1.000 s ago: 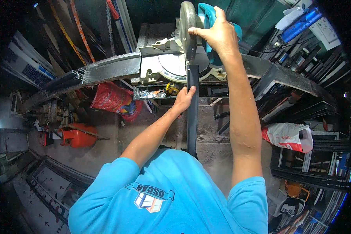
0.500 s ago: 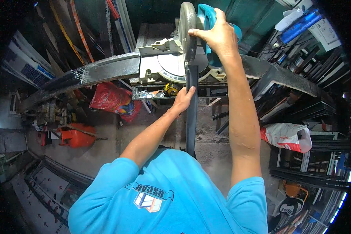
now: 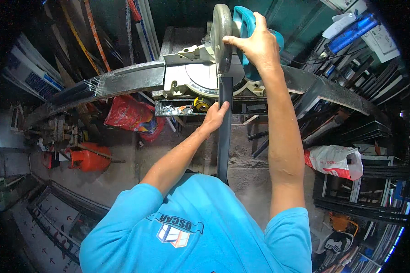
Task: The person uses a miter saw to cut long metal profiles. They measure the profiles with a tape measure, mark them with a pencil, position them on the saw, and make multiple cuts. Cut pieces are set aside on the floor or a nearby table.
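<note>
A miter saw with a pale round base (image 3: 200,74) stands on the bench in front of me. My right hand (image 3: 262,48) is at its teal handle (image 3: 243,27), fingers round the far side and partly hidden. The thumb reaches left onto the grey round blade guard (image 3: 222,45). Below the guard, a long dark profile bar (image 3: 224,141) runs from the saw base back toward my body. My left hand (image 3: 214,117) grips this bar from its left side, thumb on top, near the bench's front edge. Its other fingers are mostly out of sight.
Long dark bench rails (image 3: 118,84) extend to both sides. A tray (image 3: 177,110) with small bits and a yellow tape measure (image 3: 201,103) sits under the saw. Nearby are a red bag (image 3: 127,113), an orange tank (image 3: 93,157), a white-and-red bag (image 3: 335,161) and stacked profiles (image 3: 364,202).
</note>
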Action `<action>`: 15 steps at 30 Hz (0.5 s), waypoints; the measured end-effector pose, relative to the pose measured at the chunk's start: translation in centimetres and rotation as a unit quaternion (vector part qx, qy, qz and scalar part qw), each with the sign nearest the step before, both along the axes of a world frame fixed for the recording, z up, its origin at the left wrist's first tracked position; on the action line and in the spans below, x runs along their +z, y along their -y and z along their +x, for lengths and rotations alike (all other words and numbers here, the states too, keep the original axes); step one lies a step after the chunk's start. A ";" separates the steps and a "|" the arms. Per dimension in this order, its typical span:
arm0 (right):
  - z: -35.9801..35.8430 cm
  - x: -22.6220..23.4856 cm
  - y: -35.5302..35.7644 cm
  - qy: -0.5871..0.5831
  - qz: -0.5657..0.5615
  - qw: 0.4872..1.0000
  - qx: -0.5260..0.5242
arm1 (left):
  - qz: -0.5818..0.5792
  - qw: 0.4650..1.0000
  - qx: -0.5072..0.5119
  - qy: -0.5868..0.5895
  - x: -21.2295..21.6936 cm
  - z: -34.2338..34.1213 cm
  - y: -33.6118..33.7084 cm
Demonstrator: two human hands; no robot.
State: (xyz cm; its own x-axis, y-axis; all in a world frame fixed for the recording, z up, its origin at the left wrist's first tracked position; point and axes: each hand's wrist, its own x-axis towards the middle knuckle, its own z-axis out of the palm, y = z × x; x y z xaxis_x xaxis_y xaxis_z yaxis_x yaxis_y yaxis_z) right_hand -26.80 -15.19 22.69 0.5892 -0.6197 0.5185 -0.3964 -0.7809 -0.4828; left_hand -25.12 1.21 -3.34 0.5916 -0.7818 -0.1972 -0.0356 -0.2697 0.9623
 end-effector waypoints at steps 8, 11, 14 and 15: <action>-0.1 -0.2 -0.2 -0.009 -0.002 1.000 -0.007 | -0.018 1.000 -0.001 -0.009 -1.5 0.3 0.3; -0.1 -0.5 -0.2 -0.006 0.004 1.000 -0.009 | -0.015 1.000 -0.006 -0.020 -1.7 0.3 0.3; 0.0 -1.0 0.1 0.005 -0.021 1.000 -0.011 | -0.005 1.000 -0.006 -0.008 -1.0 0.2 0.2; 0.0 -0.9 0.0 0.003 -0.018 1.000 -0.010 | -0.007 1.000 -0.003 -0.011 -1.0 0.2 0.2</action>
State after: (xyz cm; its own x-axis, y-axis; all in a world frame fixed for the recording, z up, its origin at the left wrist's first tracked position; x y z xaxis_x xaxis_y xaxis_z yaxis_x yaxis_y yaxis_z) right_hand -26.83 -15.15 21.74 0.5731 -0.6125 0.5444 -0.4100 -0.7895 -0.4567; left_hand -24.89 1.02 -4.36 0.5826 -0.7881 -0.1986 -0.0169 -0.2560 0.9665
